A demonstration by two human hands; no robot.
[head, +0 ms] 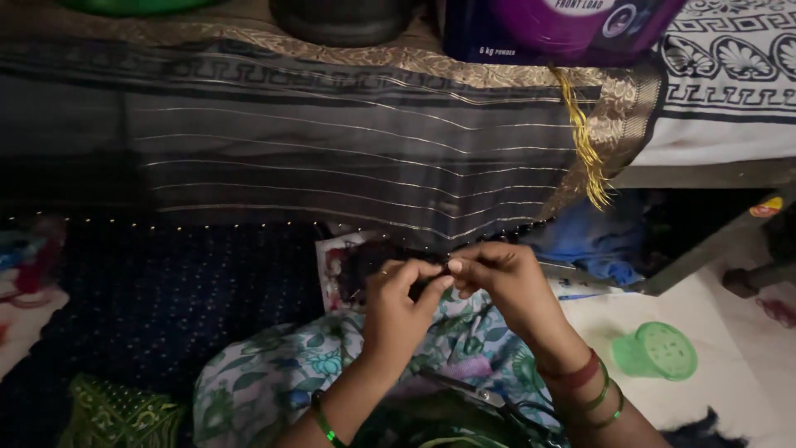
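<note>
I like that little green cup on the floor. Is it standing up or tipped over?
Tipped over. The green cup lies on its side on the pale floor, its round end facing the camera.

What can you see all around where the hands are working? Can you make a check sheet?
Surface: dark striped cloth with gold border hangs over a ledge.
Job's things: left hand and right hand pinch a small dark piece at the cloth's beaded edge; too dim to tell more.
Clutter: green plastic cup on its side, scissors on the lap, purple packet above.
Grip: both hands' fingertips closed together.
Cables: nothing seen.
Surroundings: blue cloth, yellow tassel.
</note>
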